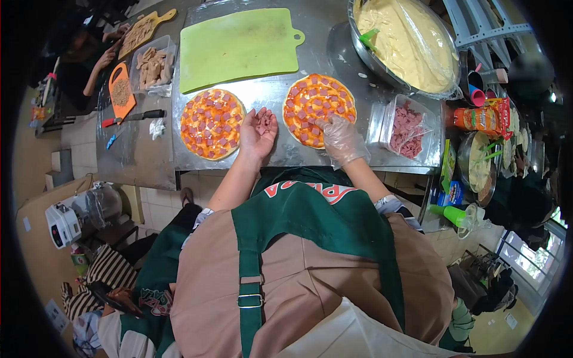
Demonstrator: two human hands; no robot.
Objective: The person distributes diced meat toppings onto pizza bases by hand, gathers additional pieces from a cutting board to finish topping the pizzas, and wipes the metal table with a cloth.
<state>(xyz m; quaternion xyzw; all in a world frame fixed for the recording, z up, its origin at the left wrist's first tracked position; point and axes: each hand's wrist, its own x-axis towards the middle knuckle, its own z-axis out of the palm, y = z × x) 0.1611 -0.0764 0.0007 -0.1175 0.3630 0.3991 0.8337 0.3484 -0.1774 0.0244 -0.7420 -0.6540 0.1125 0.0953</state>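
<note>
2 pizzas are lying on the steel table (149, 161). The left hand (258, 130) is lying open, palm up, cupping ham pieces between them; the gloved right hand (341, 138) is pinching down onto the right pizza (318, 107). The left pizza (212, 123) is sitting near a green cutting board (239, 46) farther back.

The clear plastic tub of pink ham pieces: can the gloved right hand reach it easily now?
Probably yes. The clear plastic tub of pink ham pieces stands open just beside the gloved right hand, which rests on the near pizza. Nothing lies between them on the steel table.
</note>
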